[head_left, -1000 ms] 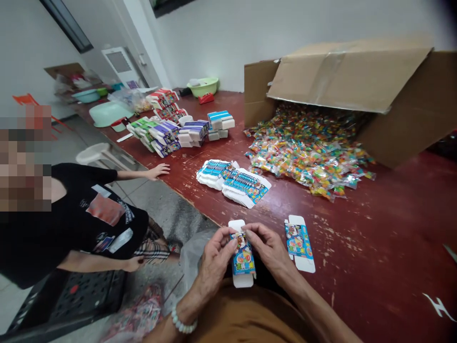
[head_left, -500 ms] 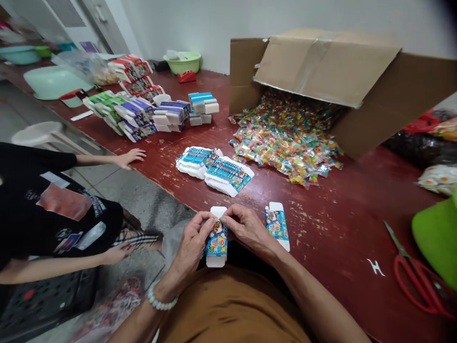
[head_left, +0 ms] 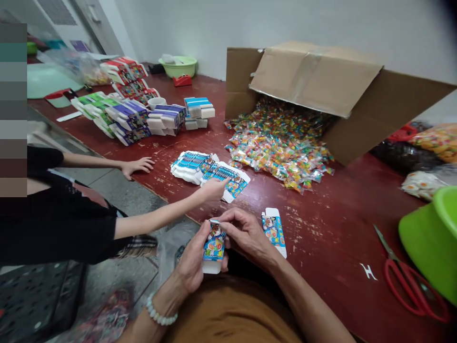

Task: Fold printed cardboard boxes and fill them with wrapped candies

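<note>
My left hand [head_left: 193, 259] is wrapped around a small blue printed candy box [head_left: 214, 245], with a white flap sticking out at its near end. At the far end, my right hand [head_left: 246, 231] pinches the folded-over top flap with thumb and fingers. Another blue printed carton [head_left: 274, 232] lies on the table just right of my right hand. Beyond my hands lies a fanned stack of flat blue cartons [head_left: 193, 166]. A co-worker's hand [head_left: 216, 189] touches the near part of that stack.
Loose wrapped candies [head_left: 278, 157] spill from a tipped cardboard box [head_left: 317, 81]. Assembled cartons [head_left: 130, 116] are piled back left, near a pale green basin [head_left: 180, 66]. Red-handled scissors [head_left: 410, 286] and a green container [head_left: 432, 238] are at right. The co-worker's other hand [head_left: 137, 166] rests on the table edge.
The box's top flap has been folded over, and my left fingers now wrap around the box. A co-worker's arm has reached in from the left to the flat carton stack.
</note>
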`<state>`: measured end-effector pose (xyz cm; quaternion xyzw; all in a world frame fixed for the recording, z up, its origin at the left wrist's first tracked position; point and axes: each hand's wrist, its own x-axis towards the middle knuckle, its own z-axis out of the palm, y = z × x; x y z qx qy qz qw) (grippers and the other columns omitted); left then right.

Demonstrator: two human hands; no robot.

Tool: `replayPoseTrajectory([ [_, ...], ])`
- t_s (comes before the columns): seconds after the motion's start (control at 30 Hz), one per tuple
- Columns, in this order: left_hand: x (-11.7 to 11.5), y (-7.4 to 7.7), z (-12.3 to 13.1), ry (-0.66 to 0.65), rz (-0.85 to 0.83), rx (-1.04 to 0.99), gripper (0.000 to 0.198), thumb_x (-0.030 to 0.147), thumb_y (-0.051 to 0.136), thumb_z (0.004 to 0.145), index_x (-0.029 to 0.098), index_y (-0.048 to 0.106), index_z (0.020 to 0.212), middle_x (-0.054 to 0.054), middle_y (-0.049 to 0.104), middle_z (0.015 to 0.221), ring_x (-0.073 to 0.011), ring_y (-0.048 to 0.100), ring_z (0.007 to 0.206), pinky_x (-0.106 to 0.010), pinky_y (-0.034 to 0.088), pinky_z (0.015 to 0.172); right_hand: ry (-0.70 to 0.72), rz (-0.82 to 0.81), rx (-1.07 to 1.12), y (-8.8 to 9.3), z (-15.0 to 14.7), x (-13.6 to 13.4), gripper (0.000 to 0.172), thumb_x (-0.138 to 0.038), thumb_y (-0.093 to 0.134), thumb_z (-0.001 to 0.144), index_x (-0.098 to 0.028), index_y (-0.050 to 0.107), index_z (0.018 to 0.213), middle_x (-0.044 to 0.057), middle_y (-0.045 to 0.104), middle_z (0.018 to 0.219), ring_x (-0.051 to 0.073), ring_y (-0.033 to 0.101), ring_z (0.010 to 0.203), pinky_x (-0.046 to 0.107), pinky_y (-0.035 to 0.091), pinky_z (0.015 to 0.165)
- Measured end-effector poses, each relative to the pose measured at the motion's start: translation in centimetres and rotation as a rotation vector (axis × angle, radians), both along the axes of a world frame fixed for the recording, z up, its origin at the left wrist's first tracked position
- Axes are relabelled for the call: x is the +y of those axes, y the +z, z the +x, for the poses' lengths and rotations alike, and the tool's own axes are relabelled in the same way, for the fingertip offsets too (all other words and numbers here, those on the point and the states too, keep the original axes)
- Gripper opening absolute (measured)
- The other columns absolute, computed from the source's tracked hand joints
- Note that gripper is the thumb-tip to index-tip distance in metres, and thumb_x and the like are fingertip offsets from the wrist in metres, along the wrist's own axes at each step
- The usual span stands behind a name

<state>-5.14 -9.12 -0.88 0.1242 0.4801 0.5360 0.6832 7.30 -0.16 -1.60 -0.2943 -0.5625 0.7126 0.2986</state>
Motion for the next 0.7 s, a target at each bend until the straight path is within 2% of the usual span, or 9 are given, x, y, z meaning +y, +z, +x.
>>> replayPoseTrajectory([
  [0.1,0.4,-0.3,0.4,-0.04,0.005,0.058,0.051,0.063,0.044,0.094,0.019,0.052,0.118,-0.002,0.066,0.07,-0.0154,0.059,0.04,-0.024,0.046,0.039,0.045,-0.149,0.057,0.2,0.6,0.3,0.024,-0.041,0.075,0.083,-0.02,0.063,0.085,-0.002,0.067,0.068,0.011,0.06,0.046,0.023,0.045,0.045],
  [0.17,0.7,-0.5,0.7,-0.06,0.049,0.119,0.056,0.065,0.043,0.094,0.019,0.049,0.126,-0.002,0.066,0.069,-0.0152,0.059,0.039,-0.023,0.045,0.038,0.056,-0.251,0.083,0.3,1.0,0.6,0.026,-0.038,0.079,0.079,-0.019,0.064,0.089,-0.002,0.07,0.071,0.011,0.06,0.043,0.022,0.044,0.041],
  [0.33,1.0,-0.2,1.0,-0.123,0.169,0.202,0.067,0.067,0.051,0.089,0.018,0.051,0.134,-0.002,0.066,0.069,-0.0146,0.059,0.041,-0.023,0.047,0.038,0.03,-0.293,0.084,0.5,1.6,1.1,0.029,-0.038,0.083,0.072,-0.015,0.069,0.083,-0.001,0.069,0.065,0.013,0.061,0.04,0.023,0.047,0.038],
  [0.43,1.0,-0.2,0.8,-0.151,0.192,0.182,0.07,0.068,0.049,0.09,0.019,0.05,0.14,-0.003,0.067,0.07,-0.0148,0.059,0.042,-0.025,0.048,0.039,0.01,-0.284,0.074,0.7,1.7,1.1,0.027,-0.037,0.082,0.072,-0.015,0.07,0.082,0.001,0.071,0.069,0.012,0.06,0.04,0.023,0.046,0.037],
  [0.53,0.9,-0.5,0.5,-0.138,0.172,0.202,0.074,0.067,0.047,0.091,0.021,0.043,0.149,-0.003,0.067,0.069,-0.0146,0.058,0.04,-0.024,0.046,0.038,0.035,-0.24,0.08,1.1,1.7,0.9,0.025,-0.038,0.079,0.077,-0.017,0.066,0.078,0.001,0.07,0.071,0.013,0.062,0.046,0.025,0.05,0.043],
  [0.63,1.0,-0.5,0.5,-0.1,0.158,0.232,0.075,0.065,0.05,0.091,0.02,0.039,0.151,-0.002,0.065,0.066,-0.0154,0.058,0.042,-0.024,0.047,0.038,0.119,-0.091,0.065,1.4,1.9,0.5,0.022,-0.039,0.07,0.086,-0.018,0.064,0.081,0.0,0.068,0.072,0.012,0.063,0.053,0.025,0.051,0.052],
  [0.7,1.1,-0.4,0.8,-0.076,0.135,0.218,0.073,0.064,0.052,0.091,0.021,0.04,0.149,-0.001,0.065,0.067,-0.016,0.058,0.042,-0.024,0.047,0.038,0.11,0.035,0.005,1.3,2.0,0.0,0.02,-0.039,0.066,0.089,-0.019,0.066,0.086,0.001,0.068,0.085,0.01,0.061,0.057,0.024,0.05,0.054],
])
